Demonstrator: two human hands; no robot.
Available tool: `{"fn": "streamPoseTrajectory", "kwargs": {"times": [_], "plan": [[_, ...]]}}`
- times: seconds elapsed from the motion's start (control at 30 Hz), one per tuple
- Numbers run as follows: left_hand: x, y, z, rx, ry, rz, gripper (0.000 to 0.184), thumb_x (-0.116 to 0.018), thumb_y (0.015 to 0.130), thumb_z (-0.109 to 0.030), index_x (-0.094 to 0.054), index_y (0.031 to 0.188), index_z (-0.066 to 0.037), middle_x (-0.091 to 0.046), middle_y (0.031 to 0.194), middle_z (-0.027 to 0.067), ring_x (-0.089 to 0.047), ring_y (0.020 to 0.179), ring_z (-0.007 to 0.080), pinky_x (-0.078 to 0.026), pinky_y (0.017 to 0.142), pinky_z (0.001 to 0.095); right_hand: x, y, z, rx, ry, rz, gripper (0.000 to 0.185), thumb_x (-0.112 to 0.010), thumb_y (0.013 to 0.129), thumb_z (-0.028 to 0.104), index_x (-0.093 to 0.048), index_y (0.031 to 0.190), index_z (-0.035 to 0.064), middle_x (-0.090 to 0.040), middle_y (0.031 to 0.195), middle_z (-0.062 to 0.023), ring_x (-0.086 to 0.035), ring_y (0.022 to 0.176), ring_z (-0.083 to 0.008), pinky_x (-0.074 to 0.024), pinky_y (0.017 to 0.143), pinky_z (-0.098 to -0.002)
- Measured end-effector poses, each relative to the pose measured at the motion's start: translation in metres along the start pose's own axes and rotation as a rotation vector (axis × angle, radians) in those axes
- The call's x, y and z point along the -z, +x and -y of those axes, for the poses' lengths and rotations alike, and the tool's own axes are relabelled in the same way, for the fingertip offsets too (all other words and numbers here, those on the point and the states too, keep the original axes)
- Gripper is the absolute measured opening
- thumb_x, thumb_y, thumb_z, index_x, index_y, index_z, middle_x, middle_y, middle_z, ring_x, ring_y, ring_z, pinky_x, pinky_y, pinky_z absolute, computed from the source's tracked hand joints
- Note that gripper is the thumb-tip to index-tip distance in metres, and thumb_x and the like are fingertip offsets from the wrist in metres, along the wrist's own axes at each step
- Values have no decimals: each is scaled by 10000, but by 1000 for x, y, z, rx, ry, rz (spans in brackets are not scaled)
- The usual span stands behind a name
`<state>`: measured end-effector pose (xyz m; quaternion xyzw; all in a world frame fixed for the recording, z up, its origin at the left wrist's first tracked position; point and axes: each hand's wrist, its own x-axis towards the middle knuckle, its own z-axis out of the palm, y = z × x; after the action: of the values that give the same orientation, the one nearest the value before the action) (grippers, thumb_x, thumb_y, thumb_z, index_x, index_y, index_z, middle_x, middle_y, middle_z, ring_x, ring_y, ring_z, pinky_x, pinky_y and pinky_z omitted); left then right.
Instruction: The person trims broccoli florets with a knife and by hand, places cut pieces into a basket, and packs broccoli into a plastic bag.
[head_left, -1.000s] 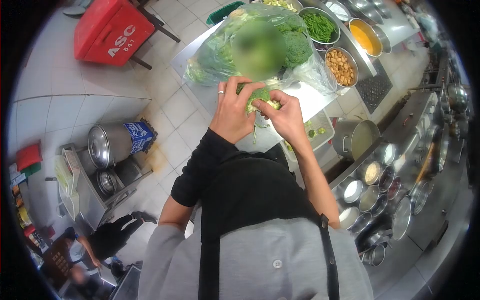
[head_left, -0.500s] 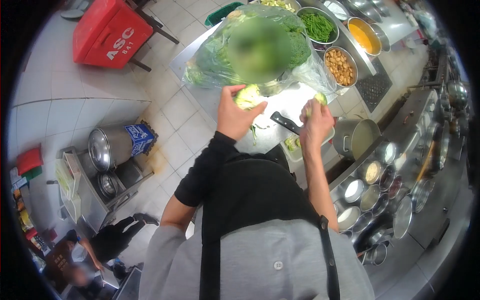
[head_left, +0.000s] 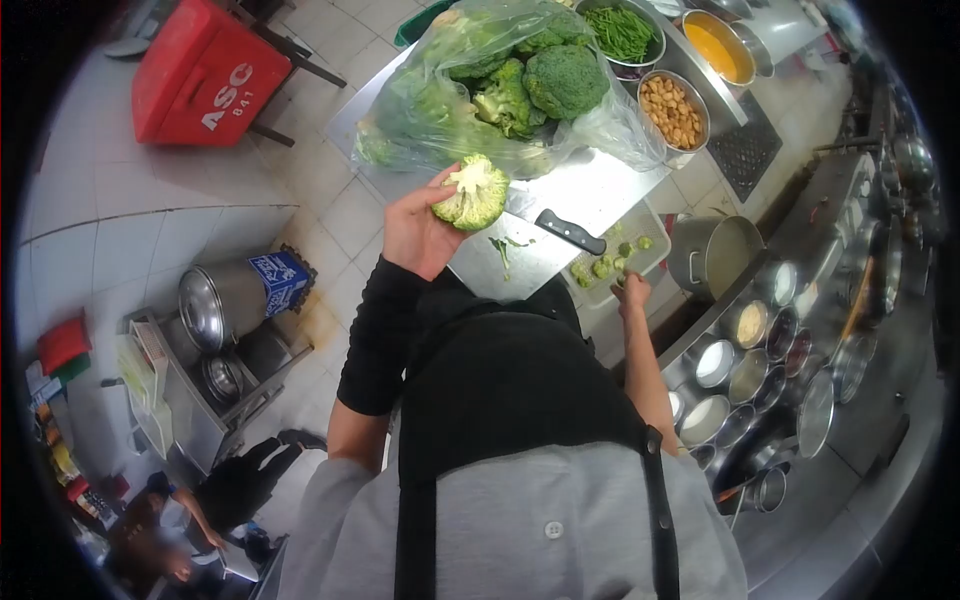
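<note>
My left hand (head_left: 418,228) holds a broccoli head (head_left: 474,192) with its pale cut underside showing, over the left part of the metal table (head_left: 625,185). Low at the edge of a clear tray (head_left: 655,262) is my right hand (head_left: 630,288), its fingers bent together; whether a piece is between them is too small to tell. Several small florets (head_left: 603,267) lie in that tray. A black-handled knife (head_left: 570,231) rests on the table between my hands, with green scraps (head_left: 503,255) beside its blade. Behind them sits a clear plastic bag of broccoli (head_left: 565,82).
Bowls of green beans (head_left: 618,35), brown chunks (head_left: 672,112) and orange liquid (head_left: 718,52) stand at the back right. A large pot (head_left: 690,265) is right of the tray. Many small bowls (head_left: 748,375) line the right counter. Another person (head_left: 190,510) is at the lower left.
My hands have parted. The left has moved left with the broccoli head, turning its cut side up. The right has carried a floret down to the tray. The knife and scraps have come into view.
</note>
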<state>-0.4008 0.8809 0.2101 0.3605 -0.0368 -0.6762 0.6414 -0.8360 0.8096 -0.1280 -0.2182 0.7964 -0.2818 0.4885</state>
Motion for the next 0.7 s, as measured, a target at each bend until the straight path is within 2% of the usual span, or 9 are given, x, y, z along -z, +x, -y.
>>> {"fn": "streamPoseTrajectory", "kwargs": {"times": [0.13, 0.17, 0.23, 0.3, 0.37, 0.43, 0.5, 0.6, 0.7], "plan": [[3, -3, -2, -12, -9, 21, 663, -509, 1012, -153, -331, 1623, 32, -505, 1570, 238, -562, 1412, 368, -430, 1207, 528, 2, -21, 21, 275, -261, -119, 348, -712, 989, 212, -700, 1164, -89, -768, 1036, -188, -736, 846, -243, -584, 680, -347], [2, -5, -2, -29, 32, 0, 663, -510, 1010, -138, -330, 1626, 27, -511, 1561, 237, -571, 1401, 366, -438, 1202, 520, 3, -30, 29, 387, -219, -80, 336, -703, 1003, 206, -698, 1176, -83, -765, 1039, -184, -734, 864, -230, -582, 712, -333], [2, -9, -1, -47, 89, -37, 661, -510, 1006, -107, -330, 1629, 17, -523, 1544, 230, -581, 1388, 357, -451, 1192, 502, 3, -108, 82, 595, -133, -8, 313, -686, 1033, 193, -694, 1199, -71, -760, 1043, -175, -729, 899, -204, -578, 776, -304], [-1, -6, 2, -45, 120, -51, 658, -507, 1002, -74, -333, 1631, 9, -533, 1527, 219, -584, 1383, 344, -463, 1182, 482, -12, -195, 143, 710, 29, 216, 224, -659, 1056, 125, -697, 1192, -49, -748, 1038, -143, -720, 919, -182, -573, 803, -299], [-5, -1, 6, -46, 2, 24, 624, -554, 1008, -73, -357, 1596, 0, -559, 1453, 190, -609, 1322, 320, -500, 1126, 473, -32, -256, 184, 787, 100, 492, 182, -682, 1038, 73, -693, 1183, -37, -729, 1057, -113, -705, 949, -160, -582, 809, -308], [-11, 3, 10, -74, -33, 13, 603, -603, 1009, -66, -371, 1563, -9, -575, 1395, 169, -627, 1267, 293, -524, 1079, 456, -58, -303, 218, 919, 74, 704, 218, -713, 1012, 73, -684, 1203, -28, -711, 1082, -101, -703, 982, -178, -590, 825, -322], [-23, 7, 19, -134, 11, -87, 597, -653, 1004, -52, -375, 1531, -18, -581, 1353, 156, -639, 1216, 263, -536, 1042, 429, -84, -338, 241, 1012, 44, 741, 205, -719, 986, 54, -666, 1167, -28, -685, 1034, -118, -713, 949, -240, -597, 832, -336], [-27, 15, 37, -276, 316, -220, 588, -716, 1002, -81, -395, 1492, -31, -591, 1322, 134, -612, 1240, 230, -521, 1056, 402, -114, -335, 233, 1049, -67, 648, 180, -714, 952, 34, -639, 1104, -26, -643, 980, -159, -695, 877, -325, -587, 779, -372], [-23, 15, 40, -288, 342, -303, 621, -765, 954, -33, -401, 1456, -43, -599, 1285, 129, -630, 1176, 206, -544, 985, 364, -123, -336, 231, 1042, -175, 618, 162, -711, 919, 25, -597, 1022, -27, -626, 961, -207, -657, 839, -406, -561, 736, -446]]}}
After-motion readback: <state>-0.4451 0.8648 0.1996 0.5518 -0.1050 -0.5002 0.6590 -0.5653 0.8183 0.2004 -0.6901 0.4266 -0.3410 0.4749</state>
